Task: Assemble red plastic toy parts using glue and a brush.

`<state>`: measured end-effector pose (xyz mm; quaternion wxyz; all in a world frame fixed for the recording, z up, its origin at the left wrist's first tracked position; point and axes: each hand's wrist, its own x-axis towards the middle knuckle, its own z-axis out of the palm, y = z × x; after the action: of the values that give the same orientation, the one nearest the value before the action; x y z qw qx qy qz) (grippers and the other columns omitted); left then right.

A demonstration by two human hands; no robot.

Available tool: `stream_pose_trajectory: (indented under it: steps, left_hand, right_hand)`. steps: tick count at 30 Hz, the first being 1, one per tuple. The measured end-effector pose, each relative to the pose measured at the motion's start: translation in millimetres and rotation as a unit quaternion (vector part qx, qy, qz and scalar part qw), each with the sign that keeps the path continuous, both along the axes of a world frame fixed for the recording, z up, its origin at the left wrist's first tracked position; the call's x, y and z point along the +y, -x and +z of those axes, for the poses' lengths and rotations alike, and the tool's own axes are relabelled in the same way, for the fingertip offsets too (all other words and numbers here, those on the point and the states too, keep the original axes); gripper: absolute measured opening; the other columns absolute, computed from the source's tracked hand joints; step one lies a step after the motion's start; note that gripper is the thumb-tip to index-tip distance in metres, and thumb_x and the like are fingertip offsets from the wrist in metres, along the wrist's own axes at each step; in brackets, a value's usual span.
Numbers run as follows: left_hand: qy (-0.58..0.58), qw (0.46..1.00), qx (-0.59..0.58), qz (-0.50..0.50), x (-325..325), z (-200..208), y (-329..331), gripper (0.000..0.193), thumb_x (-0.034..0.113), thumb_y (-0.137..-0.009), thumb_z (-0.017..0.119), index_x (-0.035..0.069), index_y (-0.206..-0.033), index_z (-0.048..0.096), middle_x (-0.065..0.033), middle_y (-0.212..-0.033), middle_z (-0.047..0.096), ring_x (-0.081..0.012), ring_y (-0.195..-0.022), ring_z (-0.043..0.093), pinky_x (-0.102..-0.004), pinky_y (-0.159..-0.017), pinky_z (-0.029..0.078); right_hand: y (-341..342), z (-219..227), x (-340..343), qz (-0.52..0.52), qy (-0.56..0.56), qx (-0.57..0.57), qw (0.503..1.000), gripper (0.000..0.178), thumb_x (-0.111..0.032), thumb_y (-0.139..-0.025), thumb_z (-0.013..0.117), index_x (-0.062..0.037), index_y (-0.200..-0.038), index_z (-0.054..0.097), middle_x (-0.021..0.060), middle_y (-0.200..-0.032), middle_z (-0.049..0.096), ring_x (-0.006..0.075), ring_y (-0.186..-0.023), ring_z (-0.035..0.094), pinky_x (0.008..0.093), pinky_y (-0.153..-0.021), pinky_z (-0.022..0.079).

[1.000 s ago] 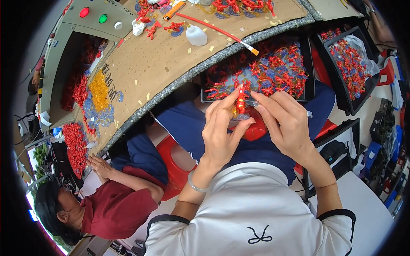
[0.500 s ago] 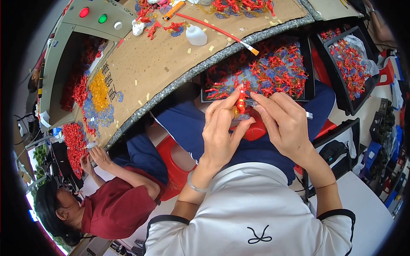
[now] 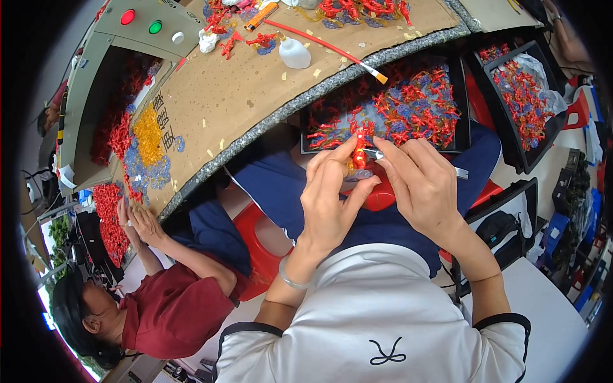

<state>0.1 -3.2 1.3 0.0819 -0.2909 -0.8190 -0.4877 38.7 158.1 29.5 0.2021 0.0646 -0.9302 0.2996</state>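
Note:
A small red figure (image 3: 362, 145) with yellow marks and a translucent blue-grey base stands upright between the fingers of my left hand (image 3: 327, 201). That hand is closed on it, fingertips at its upper part and thumb by the base. My right hand (image 3: 429, 185) pinches a slim silvery tool (image 3: 373, 154), its tip touching or very close to the figure's side. The tool's other end shows beyond my right palm, and its middle is hidden by the hand. Beneath my hands, a black tray (image 3: 465, 108) holds many similar red figures with blue bases.
On the brown-covered bench (image 3: 246, 105) are a white bottle (image 3: 294, 53), a red-handled brush (image 3: 332, 48), an orange cutter (image 3: 262, 16) and piles of red, yellow and blue parts. A second black tray (image 3: 504, 108) stands right. At left, a co-worker (image 3: 179, 306) handles parts beside a machine.
The tool's tip shows more plainly against the figure's side, and my right hand has shifted slightly. The co-worker's hands have moved a little toward the red pile.

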Motion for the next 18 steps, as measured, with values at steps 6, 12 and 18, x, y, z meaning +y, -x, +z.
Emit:
stream_pose_trajectory:
  steps: [6,12,18]
  left_hand:
    - [-0.035,0.995,-0.077,0.045,3.3,-3.2,-6.8,0.047,0.013,-0.069,0.082,-0.005,-0.106,0.06,-0.0155,-0.112,0.065,-0.0308,-0.094,0.061,-0.0349,-0.081,0.049]
    - [-0.072,0.992,-0.089,0.053,5.8,-4.3,-8.4,0.044,0.014,-0.07,0.082,-0.005,-0.103,0.06,-0.0162,-0.111,0.065,-0.0285,-0.088,0.062,-0.0337,-0.076,0.05]
    - [-0.097,0.988,-0.099,0.071,2.7,-4.0,-6.7,0.037,0.013,-0.07,0.083,-0.004,-0.093,0.059,-0.018,-0.111,0.065,-0.0266,-0.085,0.062,-0.0328,-0.07,0.05]
  right_hand:
    - [-0.5,-3.6,-4.4,-0.012,-0.01,0.017,1.0,0.031,-0.005,-0.077,0.068,0.0025,-0.107,0.064,0.0068,-0.068,0.048,0.0222,-0.06,0.05,0.0341,-0.049,0.041]
    - [-3.1,-6.1,-9.5,-0.03,-0.017,0.038,0.999,0.033,-0.003,-0.076,0.069,0.0028,-0.108,0.064,0.0063,-0.07,0.05,0.0211,-0.06,0.05,0.0332,-0.05,0.042]
    - [-1.7,-1.6,-5.0,-0.062,0.097,0.031,0.993,0.027,-0.001,-0.082,0.065,0.0031,-0.108,0.064,0.0098,-0.072,0.056,0.023,-0.06,0.053,0.0343,-0.051,0.043]
